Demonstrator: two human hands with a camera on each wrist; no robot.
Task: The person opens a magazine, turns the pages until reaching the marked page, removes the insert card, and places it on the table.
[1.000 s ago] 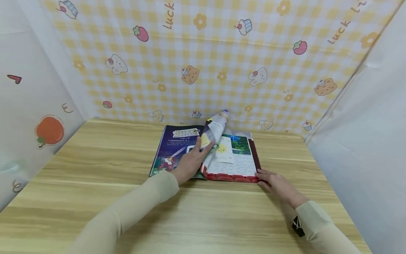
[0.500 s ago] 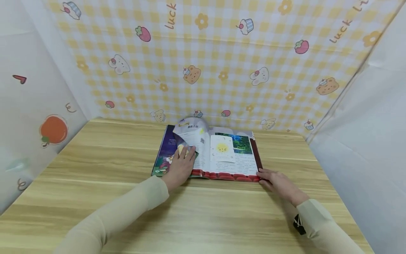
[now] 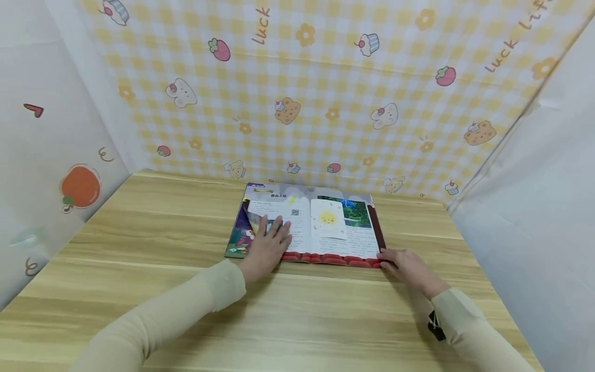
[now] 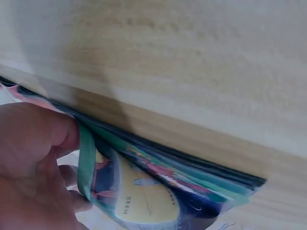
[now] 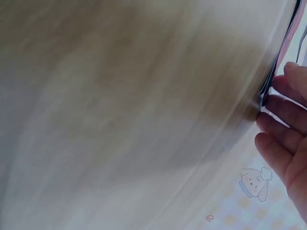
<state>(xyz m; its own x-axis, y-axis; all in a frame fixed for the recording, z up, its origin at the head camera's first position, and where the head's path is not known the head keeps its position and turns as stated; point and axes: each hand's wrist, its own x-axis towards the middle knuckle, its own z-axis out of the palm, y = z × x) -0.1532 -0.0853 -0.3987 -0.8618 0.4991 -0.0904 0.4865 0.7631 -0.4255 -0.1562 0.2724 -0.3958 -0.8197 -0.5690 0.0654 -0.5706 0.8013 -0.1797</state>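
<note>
An open picture magazine (image 3: 297,248) lies flat near the back of the table. My left hand (image 3: 266,250) rests on its left page with fingers spread. In the left wrist view the left hand (image 4: 33,163) has its thumb against the curled lower edge of a page (image 4: 144,196), which bulges above the pages beneath. A white card with a yellow sun (image 3: 328,219) lies on the right page. My right hand (image 3: 409,268) touches the magazine's lower right corner. In the right wrist view the right hand (image 5: 290,120) has loosely bent fingers along that corner.
Wood-grain table (image 3: 316,320) surrounds the magazine. A yellow checked cloth wall (image 3: 325,144) stands close behind it, with white side walls (image 3: 548,206) left and right. Something small and black (image 3: 435,325) hangs at the right sleeve.
My left hand has swung a raised page from right to left and moved left with it. That page has come down over the purple page. The right hand stays at the corner.
</note>
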